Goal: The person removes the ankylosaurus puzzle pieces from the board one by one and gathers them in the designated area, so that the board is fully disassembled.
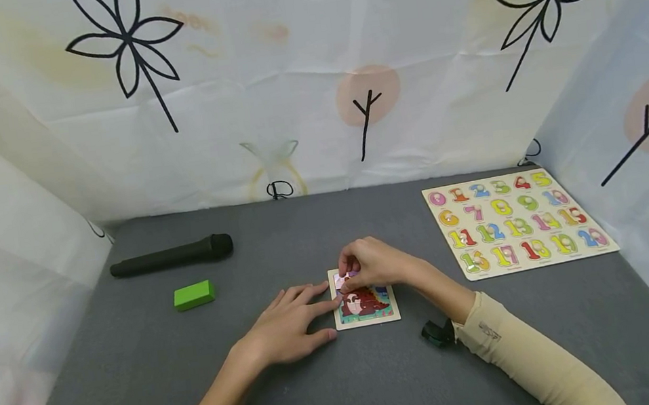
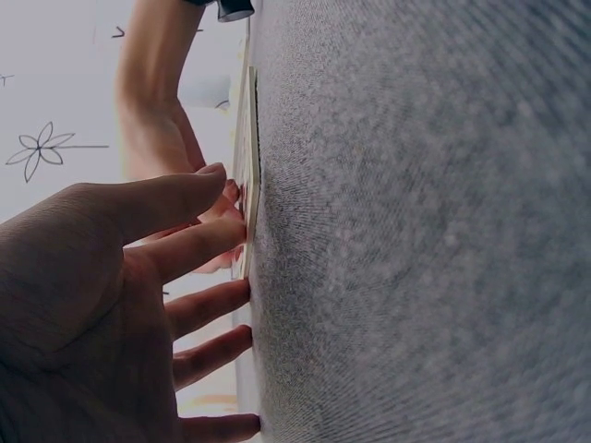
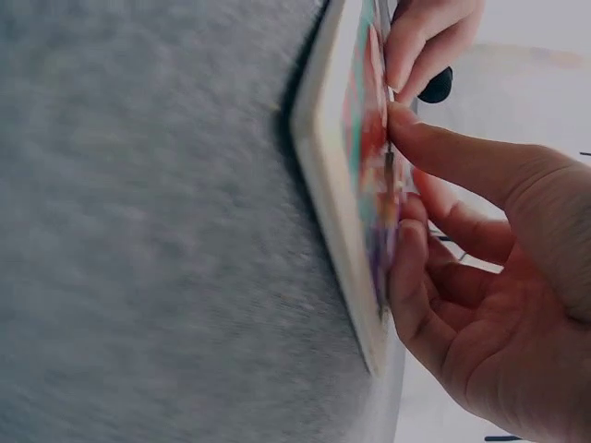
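Observation:
A small jigsaw puzzle (image 1: 366, 322) in a pale wooden frame, with a dark red animal picture, lies flat in front of me. My right hand (image 1: 374, 263) is over its upper left part, thumb and curled fingers pinching a thin puzzle piece (image 3: 389, 175) close over the picture. Most of that piece is hidden by the fingers. My left hand (image 1: 288, 327) lies at the puzzle's left side with fingers spread. Its index fingertip reaches onto the left edge of the frame, and the thumb is near the lower left corner. The left wrist view shows the frame edge-on (image 2: 253, 166).
At the back left lies a black microphone (image 1: 171, 257), with a green block (image 1: 194, 295) nearer to me. A wooden number puzzle board (image 1: 512, 225) with colourful numerals lies at the back right. White patterned cloth (image 1: 316, 142) walls the grey table (image 1: 349, 391) on three sides.

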Action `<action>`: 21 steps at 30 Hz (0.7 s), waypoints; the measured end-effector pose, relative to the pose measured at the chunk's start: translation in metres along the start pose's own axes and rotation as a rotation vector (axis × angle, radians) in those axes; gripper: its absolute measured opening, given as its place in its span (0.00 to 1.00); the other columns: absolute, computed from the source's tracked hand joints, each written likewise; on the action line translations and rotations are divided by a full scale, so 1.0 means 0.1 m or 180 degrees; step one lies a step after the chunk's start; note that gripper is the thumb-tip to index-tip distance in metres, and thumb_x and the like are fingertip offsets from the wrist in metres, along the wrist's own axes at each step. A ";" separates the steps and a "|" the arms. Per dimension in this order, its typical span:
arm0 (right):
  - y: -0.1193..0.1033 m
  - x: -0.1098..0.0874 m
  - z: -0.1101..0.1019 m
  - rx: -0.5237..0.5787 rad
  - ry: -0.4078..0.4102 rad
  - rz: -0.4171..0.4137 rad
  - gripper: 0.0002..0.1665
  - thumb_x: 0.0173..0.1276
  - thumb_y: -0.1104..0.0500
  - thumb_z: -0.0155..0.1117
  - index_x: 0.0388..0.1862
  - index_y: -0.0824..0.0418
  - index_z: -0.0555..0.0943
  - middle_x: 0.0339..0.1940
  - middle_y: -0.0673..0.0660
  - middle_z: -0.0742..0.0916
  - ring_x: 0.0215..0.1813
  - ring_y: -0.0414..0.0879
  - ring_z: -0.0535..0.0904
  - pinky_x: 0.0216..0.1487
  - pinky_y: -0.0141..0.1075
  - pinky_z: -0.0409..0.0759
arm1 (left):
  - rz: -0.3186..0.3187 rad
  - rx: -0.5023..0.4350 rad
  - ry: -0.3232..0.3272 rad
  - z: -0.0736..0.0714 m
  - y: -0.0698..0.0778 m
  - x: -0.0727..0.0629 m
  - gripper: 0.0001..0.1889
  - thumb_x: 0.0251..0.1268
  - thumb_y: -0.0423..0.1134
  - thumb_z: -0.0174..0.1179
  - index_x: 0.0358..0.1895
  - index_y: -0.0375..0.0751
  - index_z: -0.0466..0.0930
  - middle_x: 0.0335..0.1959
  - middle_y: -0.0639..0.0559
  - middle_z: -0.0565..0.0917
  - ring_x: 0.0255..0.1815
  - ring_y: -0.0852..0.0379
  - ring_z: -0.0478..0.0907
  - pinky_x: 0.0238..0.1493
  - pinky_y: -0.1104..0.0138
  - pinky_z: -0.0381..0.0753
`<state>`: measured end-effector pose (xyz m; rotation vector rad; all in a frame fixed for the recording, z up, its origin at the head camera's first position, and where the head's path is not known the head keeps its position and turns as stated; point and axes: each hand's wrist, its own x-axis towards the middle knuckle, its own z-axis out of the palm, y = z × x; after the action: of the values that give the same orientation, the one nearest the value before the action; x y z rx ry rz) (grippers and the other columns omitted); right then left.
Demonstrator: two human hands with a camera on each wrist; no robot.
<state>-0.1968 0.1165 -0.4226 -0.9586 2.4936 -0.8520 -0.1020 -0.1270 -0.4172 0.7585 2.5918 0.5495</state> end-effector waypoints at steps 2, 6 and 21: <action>0.01 -0.01 0.01 0.0022 -0.0003 -0.0062 0.15 0.69 0.55 0.81 0.47 0.62 0.88 0.38 0.53 0.90 0.39 0.36 0.81 0.44 0.29 0.82 | 0.0002 0.0008 0.0009 0.00 0.00 0.00 0.28 0.81 0.55 0.63 0.79 0.59 0.76 0.88 0.50 0.65 0.88 0.38 0.60 0.85 0.30 0.54; 0.02 0.00 0.01 0.0060 -0.0036 -0.0129 0.16 0.71 0.57 0.79 0.54 0.62 0.87 0.41 0.53 0.90 0.41 0.36 0.81 0.46 0.29 0.82 | 0.0006 0.0006 0.0027 0.00 0.00 0.00 0.28 0.81 0.54 0.63 0.79 0.58 0.76 0.88 0.50 0.65 0.88 0.38 0.60 0.85 0.29 0.54; 0.07 -0.03 0.01 0.0073 0.0052 -0.0378 0.13 0.73 0.57 0.78 0.52 0.56 0.85 0.43 0.52 0.91 0.46 0.42 0.86 0.53 0.39 0.87 | 0.0001 0.0055 0.0033 0.00 0.01 -0.01 0.28 0.80 0.55 0.63 0.79 0.59 0.76 0.87 0.50 0.66 0.88 0.39 0.61 0.85 0.30 0.55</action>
<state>-0.1972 0.1226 -0.4281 -1.1054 2.4551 -0.9263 -0.1009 -0.1263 -0.4165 0.7637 2.6092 0.5332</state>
